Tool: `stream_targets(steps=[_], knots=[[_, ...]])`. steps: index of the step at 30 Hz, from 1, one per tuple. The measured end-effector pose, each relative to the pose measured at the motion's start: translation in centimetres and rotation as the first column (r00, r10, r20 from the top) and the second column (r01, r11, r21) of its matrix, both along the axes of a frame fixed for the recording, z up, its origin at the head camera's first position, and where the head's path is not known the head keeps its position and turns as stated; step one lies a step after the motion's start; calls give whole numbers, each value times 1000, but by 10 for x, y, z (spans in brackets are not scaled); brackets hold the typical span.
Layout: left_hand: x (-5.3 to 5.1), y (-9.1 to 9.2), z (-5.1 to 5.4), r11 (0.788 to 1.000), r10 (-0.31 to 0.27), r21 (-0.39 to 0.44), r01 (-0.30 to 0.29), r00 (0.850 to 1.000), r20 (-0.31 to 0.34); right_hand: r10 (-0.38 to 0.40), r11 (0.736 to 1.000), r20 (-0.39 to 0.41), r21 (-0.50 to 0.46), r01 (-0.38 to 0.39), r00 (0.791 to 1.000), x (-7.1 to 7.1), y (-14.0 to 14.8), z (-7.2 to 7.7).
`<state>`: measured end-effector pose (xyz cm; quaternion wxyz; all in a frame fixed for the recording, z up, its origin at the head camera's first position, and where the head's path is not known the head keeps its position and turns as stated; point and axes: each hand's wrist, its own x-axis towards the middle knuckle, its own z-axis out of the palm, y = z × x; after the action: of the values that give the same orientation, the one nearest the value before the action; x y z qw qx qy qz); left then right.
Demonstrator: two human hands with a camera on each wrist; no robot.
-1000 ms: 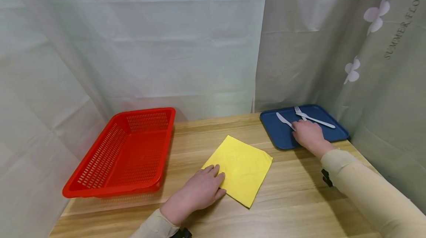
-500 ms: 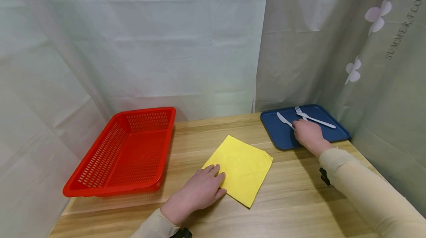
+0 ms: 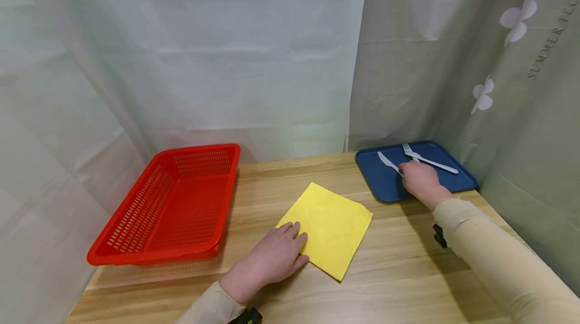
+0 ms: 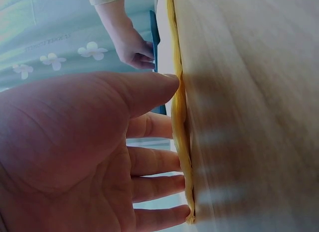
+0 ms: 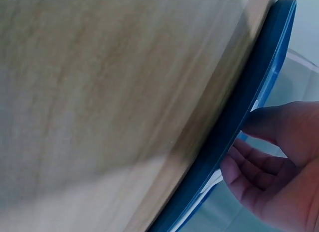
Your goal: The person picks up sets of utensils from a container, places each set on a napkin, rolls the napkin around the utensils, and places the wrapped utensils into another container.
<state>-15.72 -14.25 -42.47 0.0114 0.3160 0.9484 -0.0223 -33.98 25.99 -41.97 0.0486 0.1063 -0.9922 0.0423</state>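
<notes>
My left hand rests with nearly straight fingers on the near left edge of a folded yellow cloth. In the left wrist view, the thumb and fingertips touch the top of the cloth, which lies flat. My right hand is over the near part of a blue tray, fingers curled down among white cutlery. A white knife runs up to its fingers, and a white fork lies beyond, across another white piece mostly hidden by the hand. In the right wrist view, the tray rim hides the fingertips.
On the left of the wooden table stands a red plastic basket with slotted sides. Pale curtains hang behind the table and along both sides, close to the tray's right end.
Both hands, the cloth and the cutlery hold their places. Only the head view has shifted very slightly.
</notes>
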Motion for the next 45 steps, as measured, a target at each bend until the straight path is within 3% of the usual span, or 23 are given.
stream_targets(steps=[12, 19, 25, 30, 45], knots=[[1, 1, 1, 1000, 3, 4, -3, 1000, -1, 23, 997, 43, -81, -20, 999, -5, 6, -5], [1, 0, 0, 1000, -1, 5, 1, 1000, -4, 41, 995, 1, -88, -41, 999, -19, 21, -23], [0, 0, 0, 1000, 0, 13, 0, 1000, -11, 26, 988, 19, -152, -23, 999, -3, 8, -8], [1, 0, -1, 1000, 1, 16, -1, 1000, -13, 14, 989, -2, -150, -14, 1000, 6, 2, -1], [1, 0, -1, 1000, 2, 24, -2, 1000, -2, 23, 985, -83, -169, -37, 996, 16, -11, -4]])
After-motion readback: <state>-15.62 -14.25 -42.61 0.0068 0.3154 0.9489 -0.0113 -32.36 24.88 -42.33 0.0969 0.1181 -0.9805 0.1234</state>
